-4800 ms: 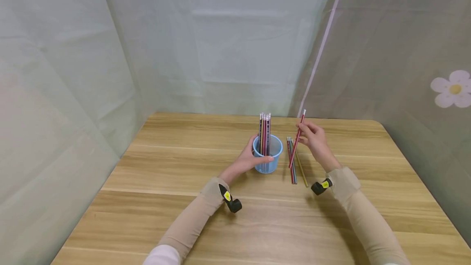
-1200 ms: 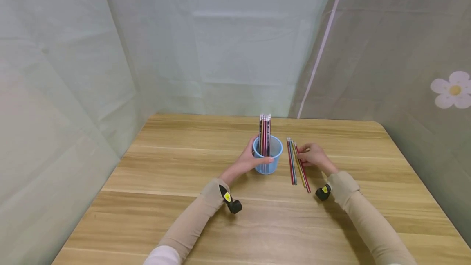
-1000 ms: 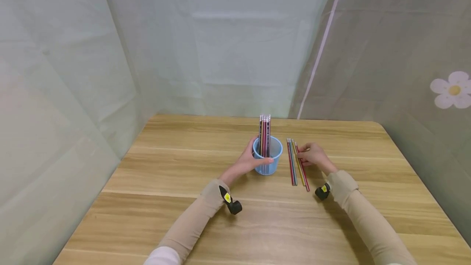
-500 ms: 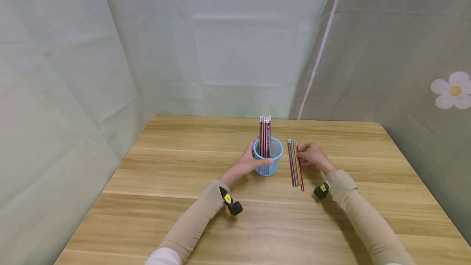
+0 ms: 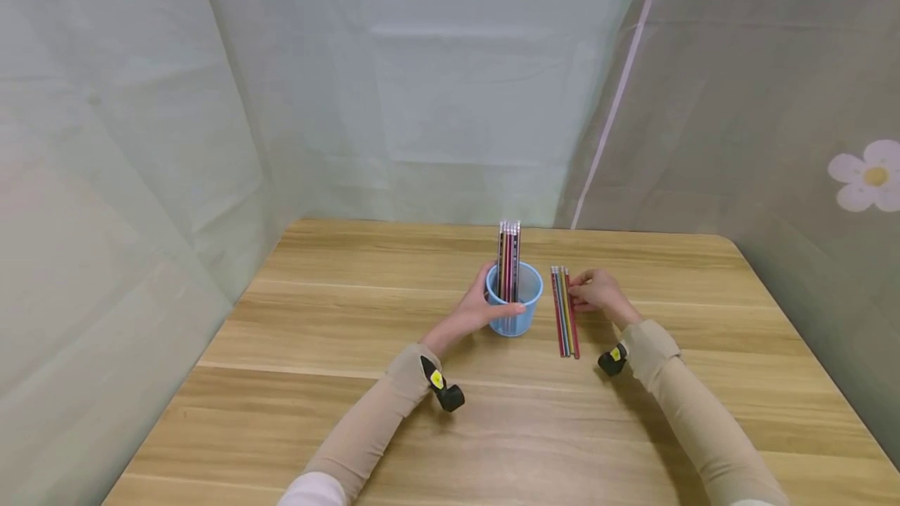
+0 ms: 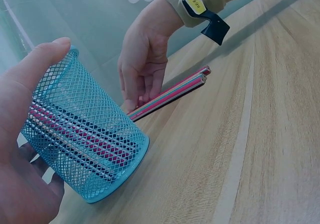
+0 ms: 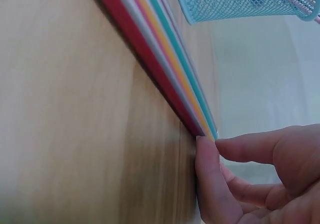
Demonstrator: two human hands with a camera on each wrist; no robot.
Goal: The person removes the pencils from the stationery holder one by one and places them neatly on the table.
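My left hand (image 5: 469,311) grips a light blue mesh pencil cup (image 5: 523,324), with its thumb across the near side. The cup stands upright on the table, and several pencils (image 5: 508,260) lean together at its left side. To the cup's right lies a tight row of pencils, among them a blue one, a yellow pencil (image 5: 566,311) and, outermost on the right, a red pencil (image 5: 574,334). My right hand (image 5: 596,291) pinches the far end of this red pencil; in the right wrist view thumb and forefinger (image 7: 212,169) meet at the row's end.
A wooden table (image 5: 295,412) carries everything. Pale cloth (image 5: 457,100) hangs behind and at both sides, with a flower print (image 5: 874,176) at right. Black cameras (image 5: 612,360) sit on both wrists.
The red pencil, held raised in my right hand at first, was laid at the row's right, then slid left and away until parallel with the others. My left hand stays on the cup.
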